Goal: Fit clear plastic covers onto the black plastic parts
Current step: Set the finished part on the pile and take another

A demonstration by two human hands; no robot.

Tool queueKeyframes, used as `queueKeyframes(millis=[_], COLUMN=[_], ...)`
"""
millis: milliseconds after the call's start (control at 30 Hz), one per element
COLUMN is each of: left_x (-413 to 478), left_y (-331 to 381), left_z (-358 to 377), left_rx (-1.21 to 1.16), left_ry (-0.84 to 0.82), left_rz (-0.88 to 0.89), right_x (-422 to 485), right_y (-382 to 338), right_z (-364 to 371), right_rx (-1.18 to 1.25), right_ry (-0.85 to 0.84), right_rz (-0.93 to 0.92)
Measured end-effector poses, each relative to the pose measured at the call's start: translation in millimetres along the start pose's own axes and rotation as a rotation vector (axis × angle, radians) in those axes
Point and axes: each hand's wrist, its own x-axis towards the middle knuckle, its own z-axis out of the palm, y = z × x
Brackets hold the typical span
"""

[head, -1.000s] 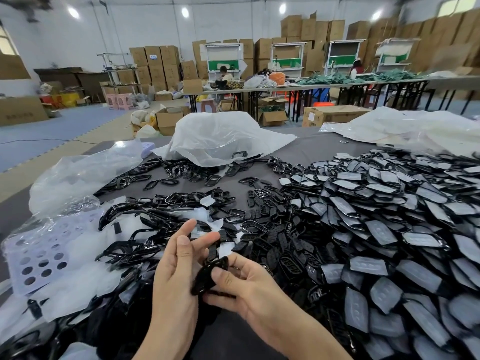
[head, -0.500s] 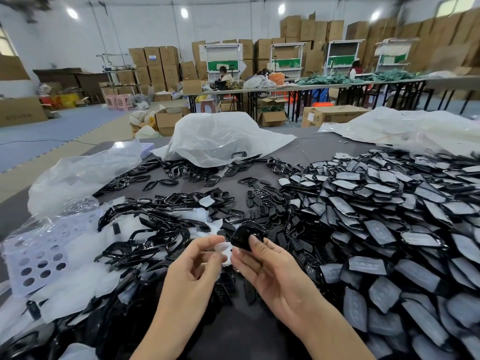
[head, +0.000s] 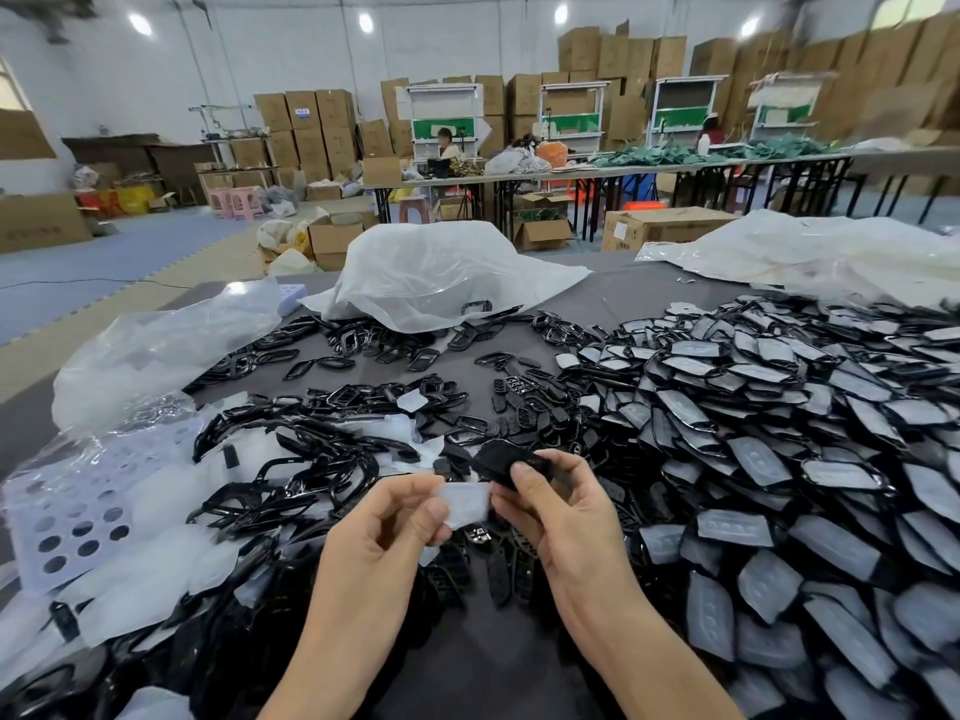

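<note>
Head view. Clear cover (head: 467,498): pinched by fingers of left hand (head: 384,522), above bench (head: 467,667); thin, light, probably floppy and slippery, best held by its edges. Black part (head: 498,457): gripped by fingers of right hand (head: 561,506), just beside cover; probably rigid, light.

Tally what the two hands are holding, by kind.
clear plastic cover, pinched by the left hand: 1
black plastic part, held by the right hand: 1
Total: 2
</note>
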Motion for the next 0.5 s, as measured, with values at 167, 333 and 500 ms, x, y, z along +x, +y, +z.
queueKeyframes(millis=[167,333,500], left_x=[-2,1,0], left_y=[-1,-7,-8], left_z=[6,3,6], left_rx=[0.028,0.114,0.059], left_ry=[-0.045,0.119,0.124], left_rz=[0.001,0.043,0.000], right_x=[-4,-14,-17], right_y=[1,2,4], right_z=[0,8,8], right_rx=[-0.185,-0.282,-0.298], right_ry=[-0.044,-0.209,-0.257], right_rz=[0.033,0.046,0.025])
